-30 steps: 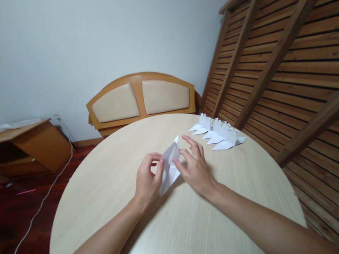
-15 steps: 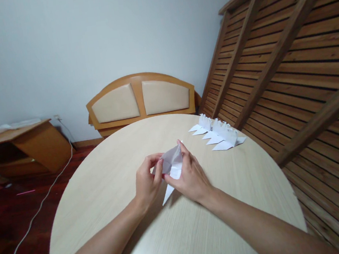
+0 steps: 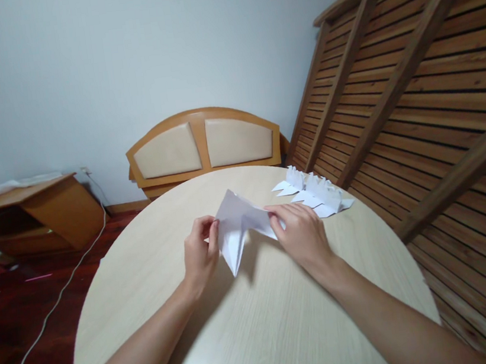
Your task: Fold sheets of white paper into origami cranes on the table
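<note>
Cabinet (image 3: 56,209) at the far left of the frame, then near the center the left hand (image 3: 201,250) pinches one side of a folded white paper (image 3: 233,222), pretty spread out over the round table (image 3: 263,334). Right hand (image 3: 301,235) has the other side gripped, and just past it, right of center, sit some folded paper pieces (image 3: 326,195), with a slatted wood panel (image 3: 419,93) filling the right edge.

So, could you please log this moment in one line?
left hand: holds folded paper; right hand: holds its other side; paper figures: on table, right
</note>
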The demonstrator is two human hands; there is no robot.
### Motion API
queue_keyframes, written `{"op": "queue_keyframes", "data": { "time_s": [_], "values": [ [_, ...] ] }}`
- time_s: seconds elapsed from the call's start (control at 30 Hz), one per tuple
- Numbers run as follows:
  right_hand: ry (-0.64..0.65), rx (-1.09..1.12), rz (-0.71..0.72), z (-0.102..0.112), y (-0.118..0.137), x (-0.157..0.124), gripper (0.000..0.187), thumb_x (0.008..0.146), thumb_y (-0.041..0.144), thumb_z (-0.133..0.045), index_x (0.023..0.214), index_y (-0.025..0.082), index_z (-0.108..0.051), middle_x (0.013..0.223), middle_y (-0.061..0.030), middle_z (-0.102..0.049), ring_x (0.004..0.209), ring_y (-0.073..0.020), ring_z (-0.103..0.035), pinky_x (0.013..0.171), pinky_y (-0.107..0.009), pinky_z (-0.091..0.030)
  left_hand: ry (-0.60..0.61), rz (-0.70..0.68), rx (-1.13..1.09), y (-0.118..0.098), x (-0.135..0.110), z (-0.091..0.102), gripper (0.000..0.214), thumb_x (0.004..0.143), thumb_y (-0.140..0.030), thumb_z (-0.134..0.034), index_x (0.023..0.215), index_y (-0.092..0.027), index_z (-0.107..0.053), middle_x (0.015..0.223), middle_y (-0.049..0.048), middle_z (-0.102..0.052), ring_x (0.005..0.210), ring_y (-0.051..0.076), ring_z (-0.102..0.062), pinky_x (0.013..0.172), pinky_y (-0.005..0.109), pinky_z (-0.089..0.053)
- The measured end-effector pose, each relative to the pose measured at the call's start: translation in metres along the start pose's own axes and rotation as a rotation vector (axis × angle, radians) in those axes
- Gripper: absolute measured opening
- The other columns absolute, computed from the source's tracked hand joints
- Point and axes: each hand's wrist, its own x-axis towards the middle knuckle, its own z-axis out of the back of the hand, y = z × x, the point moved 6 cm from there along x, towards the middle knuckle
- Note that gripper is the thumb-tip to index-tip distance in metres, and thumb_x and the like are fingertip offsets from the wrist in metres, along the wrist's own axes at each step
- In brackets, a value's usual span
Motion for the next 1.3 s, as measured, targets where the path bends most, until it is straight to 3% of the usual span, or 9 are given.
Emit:
{"op": "queue_keyframes", "data": {
  "time_s": [0.27,0.43,0.53,0.67,0.8,0.93,1.03,1.13,1.3],
  "values": [
    [-0.172,-0.064,0.008,0.026,-0.014,0.008,0.024,0.098,0.037,-0.056,0.115,0.021,-0.065,0.091,-0.0059,-0.074,0.085,-0.0245,-0.069,0.080,-0.037,-0.045,-0.032,0.254,-0.290,0.017,0.004,-0.005,0.030,0.086,-0.045,-0.063,0.095,-0.018,-0.058,0.061,-0.0042,-0.057,0.050,0.011,-0.050,0.046,0.018,-0.035],
    [-0.013,0.144,0.073,0.011,-0.008,0.004,0.054,0.093,0.069,-0.041,0.098,0.020,-0.062,0.081,-0.0053,-0.068,0.075,-0.0239,-0.065,0.074,-0.039,-0.046,-0.072,0.404,-0.408,0.022,0.001,-0.006,0.037,0.077,-0.047,-0.070,0.096,-0.019,-0.056,0.057,-0.0065,-0.056,0.044,0.010,-0.048,0.041,0.017,-0.030],
    [0.046,0.226,0.243,0.001,0.008,-0.003,0.065,0.086,0.079,-0.044,0.107,0.020,-0.059,0.100,-0.0106,-0.069,0.094,-0.0291,-0.065,0.085,-0.046,-0.048,-0.136,0.505,-0.462,0.023,0.000,-0.001,0.041,0.066,-0.042,-0.075,0.093,-0.018,-0.056,0.060,-0.0046,-0.060,0.047,0.012,-0.053,0.044,0.019,-0.036],
    [0.093,0.224,0.307,-0.013,0.019,-0.012,0.071,0.085,0.061,-0.064,0.140,0.020,-0.043,0.148,-0.0175,-0.048,0.134,-0.0328,-0.046,0.107,-0.053,-0.042,-0.177,0.614,-0.502,0.020,-0.004,0.001,0.046,0.056,-0.041,-0.078,0.089,-0.016,-0.056,0.056,-0.0058,-0.057,0.047,0.014,-0.054,0.045,0.021,-0.037],
    [0.135,0.204,0.337,-0.024,0.021,-0.014,0.058,0.090,0.024,-0.061,0.145,0.023,-0.043,0.157,-0.0124,-0.038,0.146,-0.0292,-0.032,0.114,-0.054,-0.037,-0.062,0.668,-0.455,0.021,-0.008,-0.008,0.049,0.061,-0.044,-0.079,0.094,-0.016,-0.056,0.057,-0.0035,-0.061,0.047,0.016,-0.058,0.045,0.022,-0.039],
    [0.146,0.266,0.404,-0.026,0.019,-0.012,0.036,0.088,0.009,-0.055,0.120,0.023,-0.063,0.138,-0.0082,-0.061,0.142,-0.0276,-0.040,0.113,-0.054,-0.038,0.065,0.668,-0.431,0.027,-0.011,-0.018,0.045,0.064,-0.042,-0.080,0.092,-0.017,-0.056,0.056,-0.0023,-0.064,0.044,0.016,-0.058,0.044,0.022,-0.040],
    [0.112,0.322,0.353,-0.026,0.013,-0.010,0.021,0.093,0.012,-0.052,0.105,0.024,-0.065,0.111,-0.0053,-0.073,0.130,-0.0255,-0.053,0.111,-0.054,-0.039,0.131,0.616,-0.397,0.030,-0.012,-0.024,0.038,0.064,-0.035,-0.080,0.089,-0.017,-0.058,0.057,-0.0018,-0.066,0.045,0.015,-0.058,0.043,0.021,-0.039],
    [0.108,0.366,0.219,-0.028,0.006,-0.008,0.016,0.100,0.022,-0.046,0.098,0.022,-0.062,0.097,-0.0061,-0.073,0.102,-0.0230,-0.067,0.097,-0.046,-0.049,0.226,0.600,-0.333,0.032,-0.015,-0.032,0.033,0.070,-0.033,-0.074,0.093,-0.015,-0.059,0.054,-0.0021,-0.064,0.039,0.012,-0.052,0.038,0.018,-0.030],
    [0.144,0.495,-0.018,-0.036,-0.001,-0.011,0.031,0.105,0.032,-0.036,0.082,0.021,-0.054,0.077,-0.0029,-0.063,0.072,-0.0173,-0.063,0.067,-0.030,-0.049,0.185,0.586,-0.379,0.035,-0.014,-0.035,0.041,0.074,-0.041,-0.069,0.103,-0.017,-0.051,0.051,-0.0063,-0.060,0.035,0.010,-0.047,0.036,0.017,-0.028]
  ]
}}
